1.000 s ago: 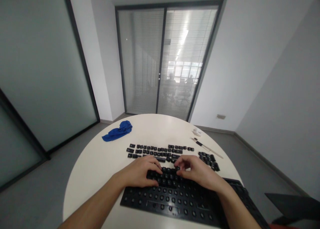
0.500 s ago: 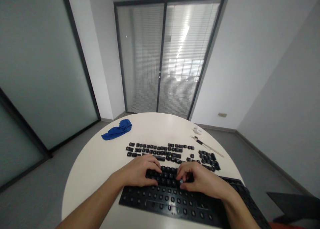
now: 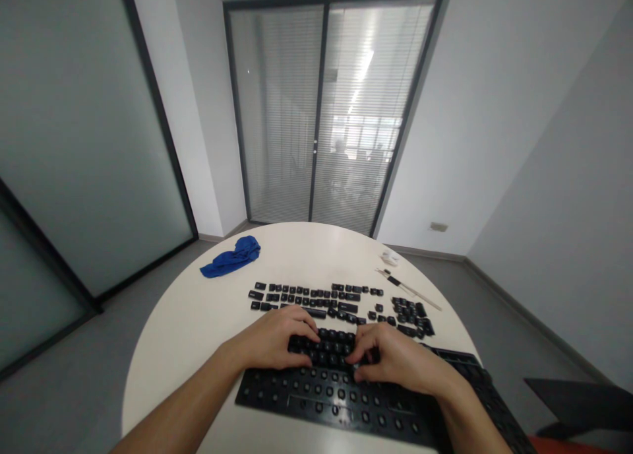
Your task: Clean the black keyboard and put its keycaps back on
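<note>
A black keyboard (image 3: 316, 389) lies in front of me, turned slightly askew. Keycaps fill its upper rows, while the lower rows show bare key posts. My left hand (image 3: 279, 338) rests on the keyboard's upper left part, thumb and fingers apart. Over the keys right of the middle, my right hand (image 3: 380, 353) is bent in a pinch, its fingertips down at a small keycap (image 3: 357, 367) at the end of the filled row. The fingers hide most of that keycap. Loose black keycaps (image 3: 306, 293) lie in rows just beyond the keyboard.
A bunched blue cloth (image 3: 232, 257) lies at the table's far left. On the right are a cluster of keycaps (image 3: 410, 314), a thin tool (image 3: 405, 286) and a small white item (image 3: 390, 258). The round white table (image 3: 168, 355) stands before glass doors; a dark chair part (image 3: 583, 401) is at right.
My right hand has shifted very slightly, and its fingertips have drawn down over the keycap, which shows less now. My left hand stays in place.
</note>
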The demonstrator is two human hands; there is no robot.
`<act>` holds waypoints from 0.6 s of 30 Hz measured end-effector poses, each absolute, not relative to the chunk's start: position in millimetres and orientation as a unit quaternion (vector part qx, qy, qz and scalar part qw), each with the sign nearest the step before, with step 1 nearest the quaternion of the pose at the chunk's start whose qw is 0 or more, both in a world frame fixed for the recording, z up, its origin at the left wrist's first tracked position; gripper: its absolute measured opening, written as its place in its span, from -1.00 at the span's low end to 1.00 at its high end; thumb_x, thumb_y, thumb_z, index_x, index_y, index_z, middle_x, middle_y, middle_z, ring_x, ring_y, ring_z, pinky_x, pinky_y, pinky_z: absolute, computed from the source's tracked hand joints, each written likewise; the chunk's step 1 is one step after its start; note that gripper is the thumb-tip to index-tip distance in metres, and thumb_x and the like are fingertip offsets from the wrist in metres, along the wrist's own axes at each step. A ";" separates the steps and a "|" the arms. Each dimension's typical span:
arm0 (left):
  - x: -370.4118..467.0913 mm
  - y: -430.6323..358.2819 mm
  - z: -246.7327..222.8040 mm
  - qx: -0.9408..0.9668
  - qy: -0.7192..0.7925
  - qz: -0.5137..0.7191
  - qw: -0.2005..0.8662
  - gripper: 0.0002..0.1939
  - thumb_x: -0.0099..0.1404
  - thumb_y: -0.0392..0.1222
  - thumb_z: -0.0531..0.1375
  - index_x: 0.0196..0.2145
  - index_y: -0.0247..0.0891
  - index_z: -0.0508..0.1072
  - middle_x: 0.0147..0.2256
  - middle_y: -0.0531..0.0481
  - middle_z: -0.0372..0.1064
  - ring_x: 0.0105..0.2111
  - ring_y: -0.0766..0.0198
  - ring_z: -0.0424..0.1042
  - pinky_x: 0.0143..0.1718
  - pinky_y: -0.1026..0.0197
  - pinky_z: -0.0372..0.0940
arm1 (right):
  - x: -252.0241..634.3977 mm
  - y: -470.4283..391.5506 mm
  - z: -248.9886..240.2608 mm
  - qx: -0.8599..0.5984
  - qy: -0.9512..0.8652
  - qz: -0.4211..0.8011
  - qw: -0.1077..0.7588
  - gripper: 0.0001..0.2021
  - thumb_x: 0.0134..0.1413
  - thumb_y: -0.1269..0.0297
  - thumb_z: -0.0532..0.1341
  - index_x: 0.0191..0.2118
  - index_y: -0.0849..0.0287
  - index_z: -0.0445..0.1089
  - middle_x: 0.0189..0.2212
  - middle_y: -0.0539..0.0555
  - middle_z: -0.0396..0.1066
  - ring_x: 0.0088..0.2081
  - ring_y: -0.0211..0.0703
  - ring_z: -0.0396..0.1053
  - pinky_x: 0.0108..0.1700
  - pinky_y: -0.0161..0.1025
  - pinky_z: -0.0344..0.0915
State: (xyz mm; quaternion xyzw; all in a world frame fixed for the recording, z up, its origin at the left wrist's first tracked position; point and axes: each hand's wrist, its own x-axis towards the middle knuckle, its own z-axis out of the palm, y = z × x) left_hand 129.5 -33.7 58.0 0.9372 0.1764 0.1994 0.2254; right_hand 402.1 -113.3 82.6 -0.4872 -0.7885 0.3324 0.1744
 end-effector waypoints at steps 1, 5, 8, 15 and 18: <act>129.5 -33.6 57.8 0.937 0.176 0.200 0.225 -0.64 0.10 -0.15 0.43 -0.11 -0.12 0.57 -0.06 -0.04 0.48 -0.04 0.09 0.41 0.02 0.02 0.31 | 403.0 -113.0 82.0 -0.492 -0.788 0.326 0.174 -0.88 -0.06 0.29 0.43 -0.31 0.08 0.63 -0.36 0.02 0.52 -0.28 -0.14 0.44 -0.23 -0.30 0.28; 129.2 -33.9 58.0 0.937 0.177 0.199 0.225 -0.64 0.10 -0.17 0.43 -0.11 -0.12 0.57 -0.06 -0.04 0.48 -0.04 0.09 0.41 0.02 0.02 0.31 | 405.7 -112.3 78.9 -0.517 -0.778 0.315 0.166 -0.86 -0.08 0.28 0.42 -0.31 0.09 0.62 -0.34 0.02 0.53 -0.28 -0.13 0.44 -0.25 -0.29 0.29; 129.3 -34.5 59.0 0.937 0.177 0.199 0.226 -0.64 0.10 -0.18 0.43 -0.11 -0.12 0.57 -0.07 -0.04 0.48 -0.05 0.09 0.41 0.01 0.03 0.31 | 404.9 -112.6 79.2 -0.543 -0.757 0.325 0.162 -0.83 -0.11 0.29 0.42 -0.30 0.13 0.59 -0.37 0.02 0.53 -0.34 -0.15 0.42 -0.33 -0.32 0.26; 129.6 -34.2 58.6 0.939 0.176 0.197 0.222 -0.65 0.11 -0.17 0.42 -0.12 -0.13 0.57 -0.08 -0.04 0.48 -0.06 0.10 0.41 0.00 0.03 0.31 | 404.2 -115.1 81.1 -0.546 -0.765 0.303 0.157 -0.87 -0.11 0.34 0.39 -0.33 0.14 0.57 -0.41 -0.01 0.46 -0.38 -0.20 0.37 -0.37 -0.33 0.20; 129.4 -34.3 57.7 0.938 0.176 0.200 0.221 -0.65 0.11 -0.16 0.43 -0.11 -0.13 0.57 -0.07 -0.05 0.48 -0.06 0.09 0.41 0.00 0.02 0.31 | 404.3 -115.3 81.0 -0.541 -0.768 0.305 0.157 -0.89 -0.10 0.34 0.38 -0.35 0.14 0.56 -0.42 -0.01 0.44 -0.39 -0.21 0.35 -0.39 -0.34 0.18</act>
